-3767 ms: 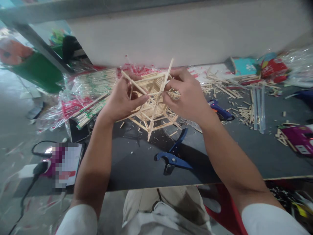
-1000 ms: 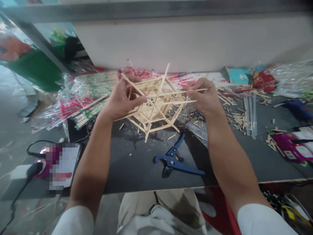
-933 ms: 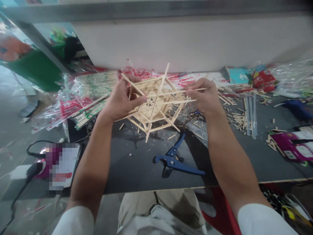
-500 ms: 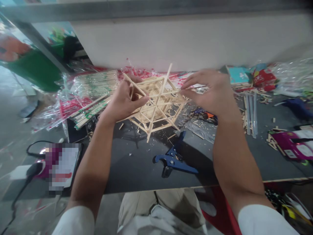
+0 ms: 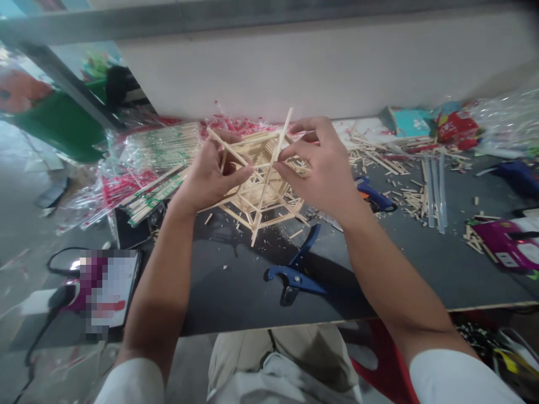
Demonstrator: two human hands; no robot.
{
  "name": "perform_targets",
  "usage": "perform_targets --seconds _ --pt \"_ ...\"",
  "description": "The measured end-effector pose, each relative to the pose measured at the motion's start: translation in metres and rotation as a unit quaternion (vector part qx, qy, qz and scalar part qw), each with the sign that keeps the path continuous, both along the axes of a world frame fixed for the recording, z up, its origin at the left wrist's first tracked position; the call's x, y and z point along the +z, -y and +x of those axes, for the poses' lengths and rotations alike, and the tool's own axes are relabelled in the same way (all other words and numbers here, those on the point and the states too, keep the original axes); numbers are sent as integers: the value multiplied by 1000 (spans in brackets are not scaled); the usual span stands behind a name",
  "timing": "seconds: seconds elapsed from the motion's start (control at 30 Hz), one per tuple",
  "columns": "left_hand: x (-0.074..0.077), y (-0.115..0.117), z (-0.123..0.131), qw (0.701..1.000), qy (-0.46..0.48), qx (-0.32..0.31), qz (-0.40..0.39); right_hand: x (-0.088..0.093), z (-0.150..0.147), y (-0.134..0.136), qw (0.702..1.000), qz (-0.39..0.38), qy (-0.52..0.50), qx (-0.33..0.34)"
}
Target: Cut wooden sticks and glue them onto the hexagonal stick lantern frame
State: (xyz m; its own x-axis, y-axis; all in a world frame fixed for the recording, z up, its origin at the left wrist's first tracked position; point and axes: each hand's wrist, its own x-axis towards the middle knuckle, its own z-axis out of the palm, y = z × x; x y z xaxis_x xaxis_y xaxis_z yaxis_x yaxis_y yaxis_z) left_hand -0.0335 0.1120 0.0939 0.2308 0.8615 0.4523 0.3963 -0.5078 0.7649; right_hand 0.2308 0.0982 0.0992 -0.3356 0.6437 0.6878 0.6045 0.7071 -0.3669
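A many-sided lattice frame of thin wooden sticks [image 5: 257,220] is held up over the dark table, with long sticks crossing at its front. My left hand [image 5: 210,174] grips its left side, thumb lying along a stick and fingers curled behind. At the right of the crossing, my right hand [image 5: 320,163] has thumb and index finger pinched together against the sticks. Its other fingers are bent near the upper right edge, and whatever lies between the fingertips is too small to make out. A blue cutter [image 5: 297,279] with spread handles rests on the table below the frame.
Bundled sticks in plastic [image 5: 164,143] lie at left, near a phone [image 5: 115,286]. Clear glue sticks [image 5: 433,191] and cut stick pieces [image 5: 415,205] are scattered at right. A blue glue gun [image 5: 377,196] sits behind my right forearm; a purple box [image 5: 509,241] is far right.
My right hand has moved left from the frame's right edge to its middle, fingertips now at the crossing sticks. My left hand and the frame have hardly moved.
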Motion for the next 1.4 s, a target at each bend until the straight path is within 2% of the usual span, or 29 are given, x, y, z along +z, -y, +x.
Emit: perform_targets --seconds 0.1,0.4,0.63,1.4 --pt "2 1 -1 998 16 -49 -41 -2 -4 1 1000 -4 1 -3" --pt "-3 -4 -2 997 31 -61 -34 -13 -13 -1 999 3 -14 -47" --pt "-3 -7 -4 997 25 -70 -36 -11 -17 2 998 -11 -23 -50" --pt "9 2 -3 998 5 -37 -50 0 -12 1 998 -43 -32 -21"
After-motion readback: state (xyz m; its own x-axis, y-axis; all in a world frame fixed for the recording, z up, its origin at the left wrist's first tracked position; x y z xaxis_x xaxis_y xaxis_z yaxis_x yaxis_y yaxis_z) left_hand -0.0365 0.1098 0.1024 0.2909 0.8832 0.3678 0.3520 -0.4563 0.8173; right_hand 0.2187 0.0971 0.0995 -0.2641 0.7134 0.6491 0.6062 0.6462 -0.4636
